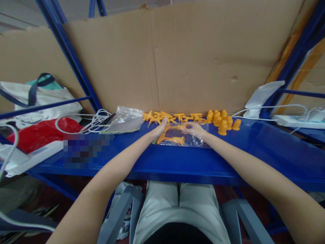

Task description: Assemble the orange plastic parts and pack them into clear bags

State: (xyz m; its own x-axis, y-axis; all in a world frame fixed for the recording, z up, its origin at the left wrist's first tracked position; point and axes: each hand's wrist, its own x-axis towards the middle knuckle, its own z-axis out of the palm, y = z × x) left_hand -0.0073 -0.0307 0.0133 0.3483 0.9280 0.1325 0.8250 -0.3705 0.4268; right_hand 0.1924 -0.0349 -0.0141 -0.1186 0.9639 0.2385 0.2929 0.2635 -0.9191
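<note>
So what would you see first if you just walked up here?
Bright orange plastic pieces jump out: a row of them lies along the back of the blue shelf, against the big cardboard wall. In the middle, the left hand and right hand meet over a clear bag with a long orange piece lying on it. A red bag sits far left.

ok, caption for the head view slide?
Person's left hand and right hand at a clear bag and orange plastic parts on a blue shelf; more orange pieces line the cardboard behind.
</note>
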